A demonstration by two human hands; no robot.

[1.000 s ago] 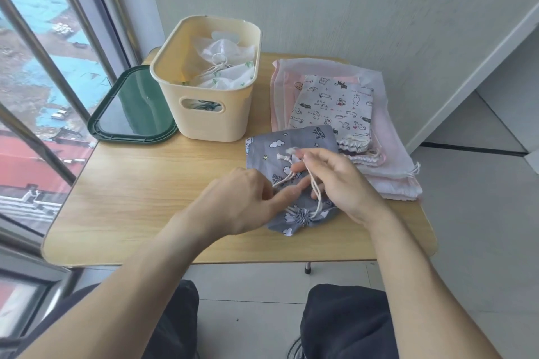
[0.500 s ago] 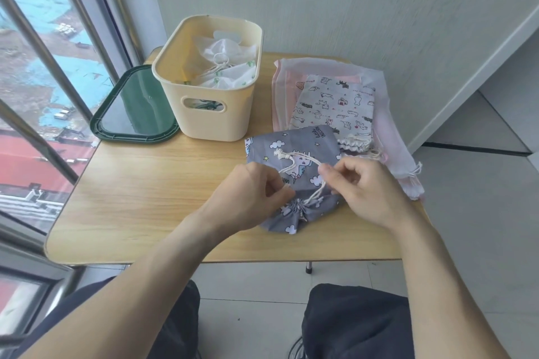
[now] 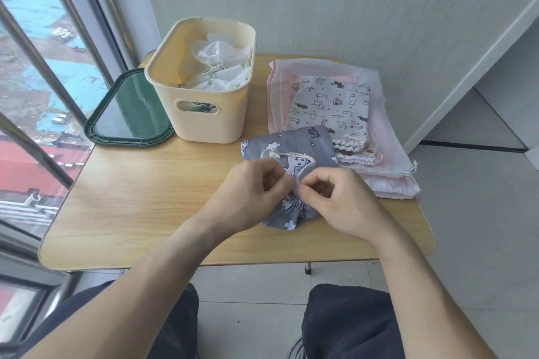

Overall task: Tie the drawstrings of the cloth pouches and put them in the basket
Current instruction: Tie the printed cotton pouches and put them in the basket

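The grey pouch [image 3: 294,146] lies just in front of the cream basket [image 3: 204,114], its gathered mouth toward the surface's [image 3: 140,201] near edge. Both grips are closed on its white drawstring [image 3: 287,156]: left hand [image 3: 250,195] and right hand [image 3: 335,201] pinch the cord, fingertips nearly touching. Left of the pouch is bare wood; to its right a stack of pouches [image 3: 329,114] reaches toward the surface's right edge.
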